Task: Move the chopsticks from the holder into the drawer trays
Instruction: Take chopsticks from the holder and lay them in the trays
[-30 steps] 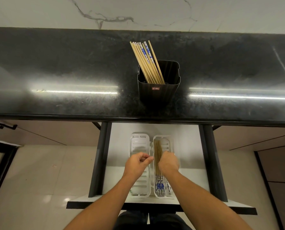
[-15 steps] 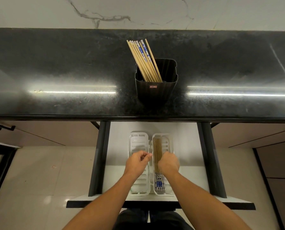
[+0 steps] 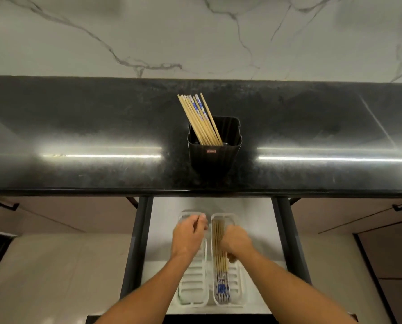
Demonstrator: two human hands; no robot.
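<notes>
A black holder (image 3: 214,157) stands on the dark counter with several wooden chopsticks (image 3: 198,120) leaning left in it, some with blue-and-white ends. Below, in the open drawer, two white slotted trays lie side by side. The left tray (image 3: 193,291) holds no chopsticks. The right tray (image 3: 238,288) holds several chopsticks (image 3: 220,267) lying lengthwise, blue ends toward me. My left hand (image 3: 188,235) hovers over the left tray's far half, fingers curled and pinched, with nothing visible in it. My right hand (image 3: 237,242) is over the right tray with curled fingers against the bundle's right side.
The black counter's front edge (image 3: 195,191) overhangs the far end of the drawer. Dark drawer rails (image 3: 136,242) run down both sides. Closed cabinet fronts with black handles (image 3: 1,205) flank the drawer. A marble wall rises behind the counter.
The view has tilted up, showing more wall. Both hands have shifted slightly toward the far end of the trays. My right hand has moved off the bundle, leaving its full length in view.
</notes>
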